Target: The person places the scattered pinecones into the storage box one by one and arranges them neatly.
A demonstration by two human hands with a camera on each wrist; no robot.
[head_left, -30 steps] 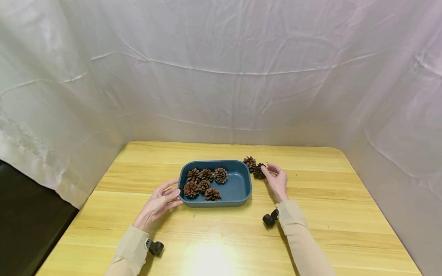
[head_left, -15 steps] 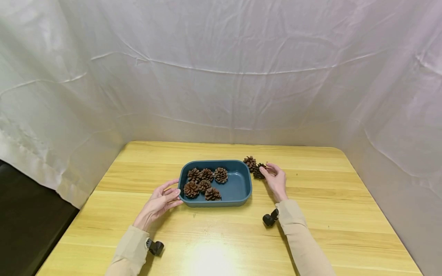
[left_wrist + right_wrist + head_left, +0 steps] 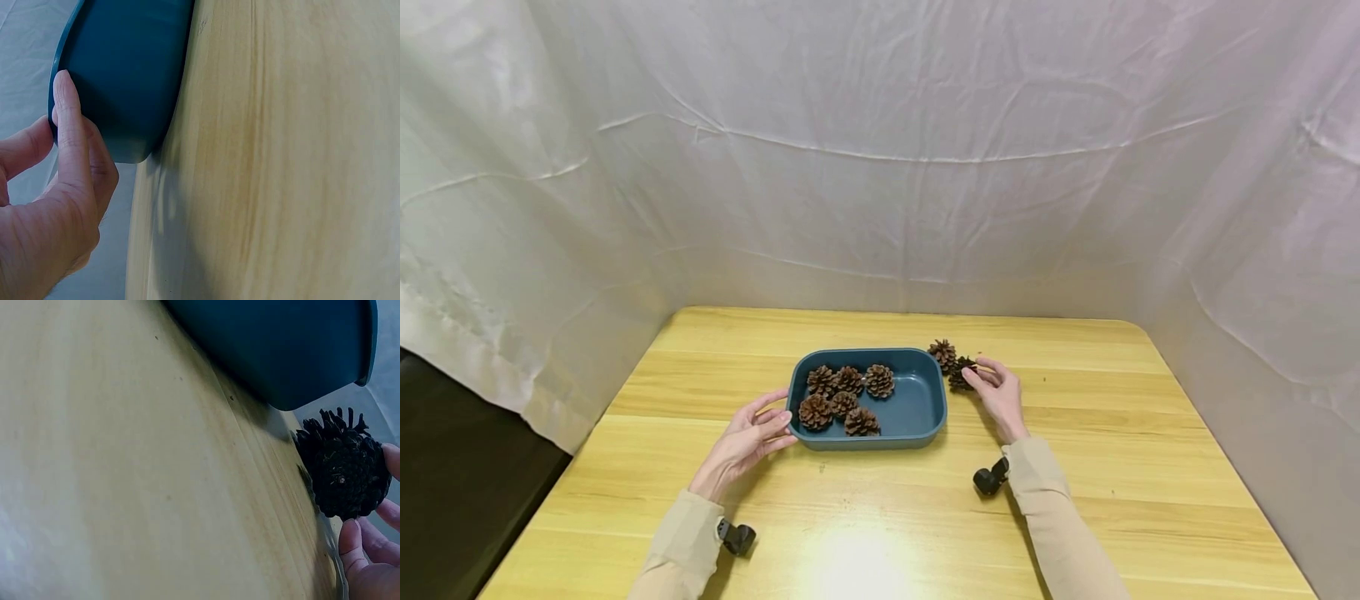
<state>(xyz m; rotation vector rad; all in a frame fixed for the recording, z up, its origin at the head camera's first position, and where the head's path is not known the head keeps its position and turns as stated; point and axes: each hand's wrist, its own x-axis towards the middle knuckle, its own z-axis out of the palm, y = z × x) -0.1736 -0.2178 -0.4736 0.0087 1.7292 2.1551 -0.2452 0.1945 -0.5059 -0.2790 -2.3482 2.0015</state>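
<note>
A dark blue rectangular tub (image 3: 917,442) sits on the table with several brown pine cones (image 3: 880,382) in its left and middle part. At its left end, my left hand (image 3: 747,437) holds the rim, thumb on the edge. The left wrist view shows its fingers (image 3: 70,125) against the tub's end. Just past the tub's right end, my right hand (image 3: 1000,397) pinches a dark pine cone (image 3: 344,472) between thumb and fingers, its base facing the right wrist camera. Another brown pine cone (image 3: 942,354) lies beside it, by the tub's back right corner.
The light wooden table (image 3: 880,500) reaches back to a pale hanging curtain (image 3: 880,208) that also encloses both sides. Black wrist cameras (image 3: 990,479) sit on both cuffs. A dark surface (image 3: 460,475) shows at the left, beyond the table edge.
My right hand has shifted slightly left and down, and the dark pine cone has turned a little with it. My left hand and the tub stay put.
</note>
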